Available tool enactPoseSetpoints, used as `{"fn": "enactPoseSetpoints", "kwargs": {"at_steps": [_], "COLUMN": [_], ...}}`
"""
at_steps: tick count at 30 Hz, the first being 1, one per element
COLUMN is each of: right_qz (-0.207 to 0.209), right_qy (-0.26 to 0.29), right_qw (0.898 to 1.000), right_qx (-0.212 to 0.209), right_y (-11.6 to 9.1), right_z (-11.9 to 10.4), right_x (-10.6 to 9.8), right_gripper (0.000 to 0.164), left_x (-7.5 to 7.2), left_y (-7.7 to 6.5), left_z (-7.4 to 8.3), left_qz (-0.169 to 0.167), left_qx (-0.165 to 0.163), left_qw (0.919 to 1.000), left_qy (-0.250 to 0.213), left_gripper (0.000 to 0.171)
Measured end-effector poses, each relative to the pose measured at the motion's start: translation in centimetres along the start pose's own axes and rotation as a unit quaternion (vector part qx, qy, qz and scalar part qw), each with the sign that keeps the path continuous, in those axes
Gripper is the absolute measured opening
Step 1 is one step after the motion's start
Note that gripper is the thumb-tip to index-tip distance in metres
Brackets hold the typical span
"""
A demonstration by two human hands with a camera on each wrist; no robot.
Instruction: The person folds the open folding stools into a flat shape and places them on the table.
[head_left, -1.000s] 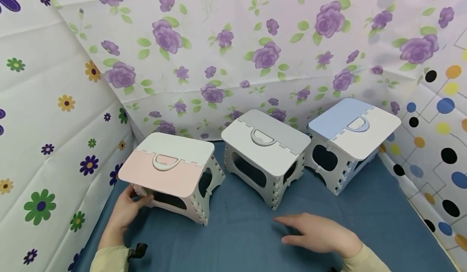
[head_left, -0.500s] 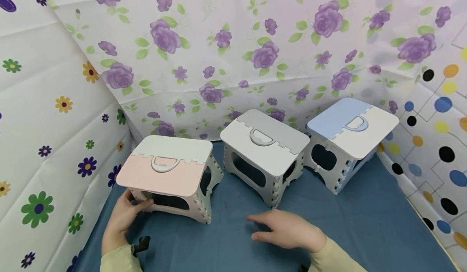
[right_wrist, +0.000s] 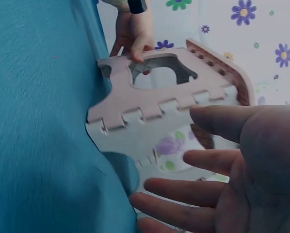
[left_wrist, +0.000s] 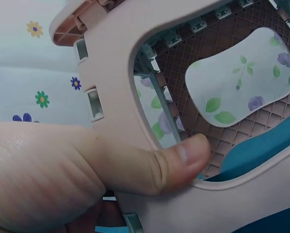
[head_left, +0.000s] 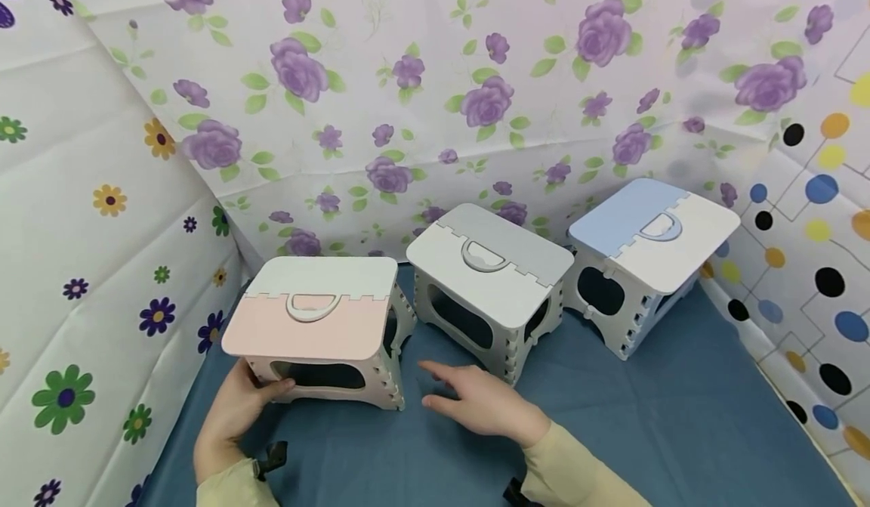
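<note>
Guess I'm steadying this pink-and-white folding stool (head_left: 319, 339), left hand (head_left: 236, 410) pinching its front panel (head_left: 328, 393), right hand (head_left: 479, 405) spread alongside, probably needing a grip.

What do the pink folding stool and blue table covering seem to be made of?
Pink folding stool: probably moulded plastic, matte; the left wrist view shows thin ribs in a grid inside.
Blue table covering: likely fabric, dull and finely textured in the right wrist view, though coated sheeting is possible.
</note>
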State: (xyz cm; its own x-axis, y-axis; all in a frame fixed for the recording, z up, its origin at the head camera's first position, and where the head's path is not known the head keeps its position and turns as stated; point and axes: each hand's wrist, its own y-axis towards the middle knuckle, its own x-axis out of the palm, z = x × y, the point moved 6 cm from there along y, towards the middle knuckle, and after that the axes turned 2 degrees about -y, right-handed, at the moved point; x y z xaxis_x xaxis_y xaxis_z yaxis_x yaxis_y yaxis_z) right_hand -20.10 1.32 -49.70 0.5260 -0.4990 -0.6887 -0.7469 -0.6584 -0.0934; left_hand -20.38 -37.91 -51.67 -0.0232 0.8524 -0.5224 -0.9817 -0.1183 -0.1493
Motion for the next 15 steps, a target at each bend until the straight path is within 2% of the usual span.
{"fn": "enactPoseSetpoints", "kwargs": {"at_steps": [9, 15], "right_qz": [0.081, 0.113], "right_qy": [0.032, 0.05], "right_qw": [0.996, 0.992], "right_qx": [0.01, 0.011], "right_y": [3.2, 4.8], "right_z": [-1.1, -1.6], "right_x": [2.3, 4.3], "right_gripper": [0.081, 0.082], "left_x": [-0.2, 0.1], "left_y": [-0.6, -0.6], "left_z": [0.0, -0.4], "left_qz": [0.002, 0.005], "left_qx": [-0.021, -0.026], "left_qw": [0.9997, 0.9996], "left_qy": [0.01, 0.009], "left_gripper": [0.09, 0.092]}}
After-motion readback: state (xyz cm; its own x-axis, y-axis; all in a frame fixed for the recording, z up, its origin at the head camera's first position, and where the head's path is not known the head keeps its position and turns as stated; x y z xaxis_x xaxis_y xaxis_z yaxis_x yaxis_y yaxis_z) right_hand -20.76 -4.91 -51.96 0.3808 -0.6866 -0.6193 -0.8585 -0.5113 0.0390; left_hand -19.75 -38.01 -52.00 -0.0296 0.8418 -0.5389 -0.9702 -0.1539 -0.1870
